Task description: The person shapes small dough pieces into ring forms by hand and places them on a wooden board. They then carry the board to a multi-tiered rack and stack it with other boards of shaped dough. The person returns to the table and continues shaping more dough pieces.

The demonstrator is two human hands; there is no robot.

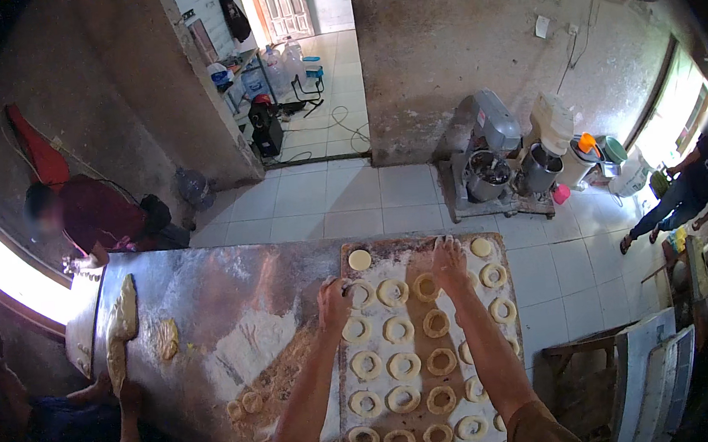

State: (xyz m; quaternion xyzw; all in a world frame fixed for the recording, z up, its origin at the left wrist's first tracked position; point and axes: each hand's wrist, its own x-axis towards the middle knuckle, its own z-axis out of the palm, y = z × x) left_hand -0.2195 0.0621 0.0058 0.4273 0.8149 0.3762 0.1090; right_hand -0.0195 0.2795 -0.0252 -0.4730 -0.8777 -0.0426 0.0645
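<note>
Pale cream dough rings (387, 331), brown board (420, 347), white flour (251, 341).

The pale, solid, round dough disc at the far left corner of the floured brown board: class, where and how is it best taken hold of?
Probably by the left and right edges of the disc, lightly, coming from above: it lies flat on the board and shows no hole to grip, while a pale dough ring sits close on its near side.

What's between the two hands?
The head view shows three dough rings in a row on the floury board, between the left hand and the right hand.
</note>
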